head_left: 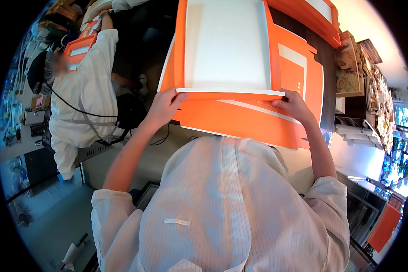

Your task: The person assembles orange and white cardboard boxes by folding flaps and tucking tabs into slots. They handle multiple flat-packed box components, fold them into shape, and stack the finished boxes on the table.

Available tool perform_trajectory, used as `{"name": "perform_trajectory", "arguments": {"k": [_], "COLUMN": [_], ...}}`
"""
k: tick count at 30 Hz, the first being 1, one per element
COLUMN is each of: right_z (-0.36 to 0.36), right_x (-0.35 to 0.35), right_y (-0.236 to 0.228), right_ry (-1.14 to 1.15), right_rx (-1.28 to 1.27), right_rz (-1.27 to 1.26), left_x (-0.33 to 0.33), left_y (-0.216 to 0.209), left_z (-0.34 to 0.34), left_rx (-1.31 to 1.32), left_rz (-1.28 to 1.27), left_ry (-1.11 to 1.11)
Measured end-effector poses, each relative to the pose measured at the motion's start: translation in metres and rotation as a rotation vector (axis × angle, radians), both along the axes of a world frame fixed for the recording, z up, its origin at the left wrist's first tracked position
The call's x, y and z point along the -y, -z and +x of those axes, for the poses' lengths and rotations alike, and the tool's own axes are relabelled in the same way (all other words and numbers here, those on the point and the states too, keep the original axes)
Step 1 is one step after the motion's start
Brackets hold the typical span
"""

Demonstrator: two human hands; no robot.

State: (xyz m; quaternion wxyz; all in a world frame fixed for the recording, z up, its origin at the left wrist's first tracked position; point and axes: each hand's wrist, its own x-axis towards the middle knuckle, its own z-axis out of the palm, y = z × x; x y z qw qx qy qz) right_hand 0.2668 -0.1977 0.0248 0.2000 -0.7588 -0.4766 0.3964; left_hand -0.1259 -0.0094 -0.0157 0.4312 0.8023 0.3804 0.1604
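Observation:
An orange cardboard box (180,50) with a white inside lies in front of me, its raised sides running away from me. Along its near side, a folded wall (231,96) with a white top edge stretches between my hands. My left hand (164,108) pinches the left end of this wall, thumb on the inner side. At the right end, my right hand (296,108) grips the same wall with its thumb bent over the orange face. Beneath the box lie flat orange cardboard sheets (249,124) with white edges and a pale printed band.
Another orange box (319,20) stands on the dark table (324,52) at the far right. To the left, a person in white (84,93) works at an orange box (80,51). Stacked boards and papers (351,81) line the right side. A black cable (163,138) hangs near my left forearm.

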Motion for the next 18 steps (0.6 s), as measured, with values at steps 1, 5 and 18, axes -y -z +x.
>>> {"name": "perform_trajectory", "arguments": {"k": [1, 5, 18], "right_z": [-0.003, -0.004, -0.007], "right_x": [0.000, -0.001, -0.028], "right_y": [-0.002, -0.006, 0.001], "right_ry": [0.009, 0.065, 0.080], "right_rx": [0.002, -0.058, 0.135], "right_rz": [-0.014, 0.004, -0.029], "left_x": [0.002, 0.001, 0.000], "left_y": [0.003, -0.014, -0.020], "left_z": [0.000, 0.012, 0.053], "left_rx": [0.020, -0.109, -0.400], "left_rz": [0.000, -0.061, 0.189], "left_ry": [-0.034, -0.088, -0.165]}}
